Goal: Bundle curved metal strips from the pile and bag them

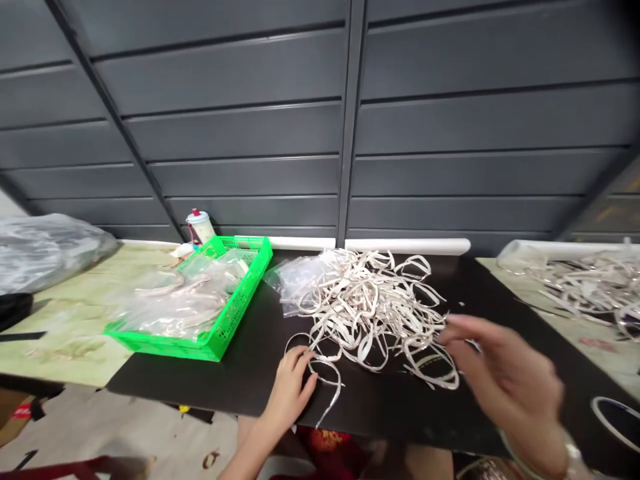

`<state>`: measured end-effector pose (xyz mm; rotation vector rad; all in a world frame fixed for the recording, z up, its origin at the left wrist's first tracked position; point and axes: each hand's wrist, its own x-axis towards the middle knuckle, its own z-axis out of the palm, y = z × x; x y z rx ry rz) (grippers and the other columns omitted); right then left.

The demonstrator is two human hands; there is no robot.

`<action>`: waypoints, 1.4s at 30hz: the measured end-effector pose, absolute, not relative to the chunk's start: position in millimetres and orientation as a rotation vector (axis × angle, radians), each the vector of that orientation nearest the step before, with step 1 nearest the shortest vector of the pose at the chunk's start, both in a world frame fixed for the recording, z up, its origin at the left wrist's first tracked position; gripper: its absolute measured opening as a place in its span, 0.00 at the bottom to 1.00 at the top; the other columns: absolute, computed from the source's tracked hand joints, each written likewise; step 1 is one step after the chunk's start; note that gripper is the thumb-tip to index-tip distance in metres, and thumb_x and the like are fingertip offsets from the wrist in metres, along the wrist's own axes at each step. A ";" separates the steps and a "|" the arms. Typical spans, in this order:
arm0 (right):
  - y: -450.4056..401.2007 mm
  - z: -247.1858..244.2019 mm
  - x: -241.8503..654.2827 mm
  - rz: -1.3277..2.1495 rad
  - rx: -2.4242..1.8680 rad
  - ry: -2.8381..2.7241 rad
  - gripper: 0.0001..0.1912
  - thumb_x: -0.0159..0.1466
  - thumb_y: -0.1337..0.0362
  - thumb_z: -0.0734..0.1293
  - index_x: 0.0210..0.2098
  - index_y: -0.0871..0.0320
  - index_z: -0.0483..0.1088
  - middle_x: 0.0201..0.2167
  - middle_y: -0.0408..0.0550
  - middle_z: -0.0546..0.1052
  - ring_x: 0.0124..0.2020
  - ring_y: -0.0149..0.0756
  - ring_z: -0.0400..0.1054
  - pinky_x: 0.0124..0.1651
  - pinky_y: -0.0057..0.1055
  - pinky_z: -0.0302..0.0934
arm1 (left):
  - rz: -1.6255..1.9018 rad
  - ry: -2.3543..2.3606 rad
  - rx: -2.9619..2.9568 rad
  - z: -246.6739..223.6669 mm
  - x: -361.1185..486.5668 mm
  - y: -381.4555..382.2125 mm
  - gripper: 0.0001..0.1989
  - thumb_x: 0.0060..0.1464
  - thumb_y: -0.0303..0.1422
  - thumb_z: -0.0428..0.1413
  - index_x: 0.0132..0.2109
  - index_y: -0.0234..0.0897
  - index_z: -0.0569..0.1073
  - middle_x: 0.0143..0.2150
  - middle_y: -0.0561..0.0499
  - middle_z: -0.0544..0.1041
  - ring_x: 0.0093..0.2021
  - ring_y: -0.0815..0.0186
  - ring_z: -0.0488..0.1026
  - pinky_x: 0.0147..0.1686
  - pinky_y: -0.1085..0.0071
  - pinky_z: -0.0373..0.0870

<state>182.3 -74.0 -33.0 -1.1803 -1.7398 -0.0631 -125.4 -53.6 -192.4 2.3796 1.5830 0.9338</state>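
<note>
Looped strips (373,313) lie between left hand (289,393), right hand (507,380).

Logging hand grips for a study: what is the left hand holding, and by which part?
The left hand has its fingers on a thin silvery-white curved strip, near its looped end; the exact grip is partly hidden.

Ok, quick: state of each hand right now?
Left hand: closed, apparently holding a pale strip loop.
Right hand: open, blurred, beside the strip pile, nothing visibly held.

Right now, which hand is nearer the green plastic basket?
Left. The left hand is right of the bright green plastic basket; the right hand is farther right, beyond the pale tangled strips.
</note>
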 end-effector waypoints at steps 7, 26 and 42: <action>-73.8 -164.4 140.5 0.364 -1.202 -1.892 0.10 0.65 0.65 0.59 0.39 0.56 0.71 0.31 0.47 0.77 0.33 0.35 0.73 0.35 0.27 0.68 | 0.801 1.660 2.369 -222.8 -114.2 -53.0 0.24 0.51 0.32 0.55 0.57 0.41 0.64 0.58 0.42 0.65 0.59 0.53 0.62 0.56 0.52 0.61; -85.8 -238.8 140.8 0.577 -1.337 -1.840 0.13 0.67 0.68 0.54 0.38 0.57 0.70 0.31 0.47 0.73 0.34 0.36 0.68 0.40 0.30 0.60 | 0.706 1.767 2.310 -225.2 -101.4 -47.0 0.16 0.58 0.33 0.49 0.53 0.38 0.64 0.53 0.42 0.68 0.55 0.58 0.66 0.56 0.56 0.63; -85.0 -245.3 145.5 0.604 -1.235 -1.986 0.13 0.67 0.69 0.54 0.34 0.56 0.69 0.28 0.46 0.71 0.31 0.37 0.67 0.36 0.32 0.57 | 0.664 1.822 2.325 -221.2 -97.3 -50.3 0.16 0.57 0.33 0.49 0.53 0.38 0.65 0.53 0.41 0.69 0.55 0.58 0.66 0.55 0.57 0.65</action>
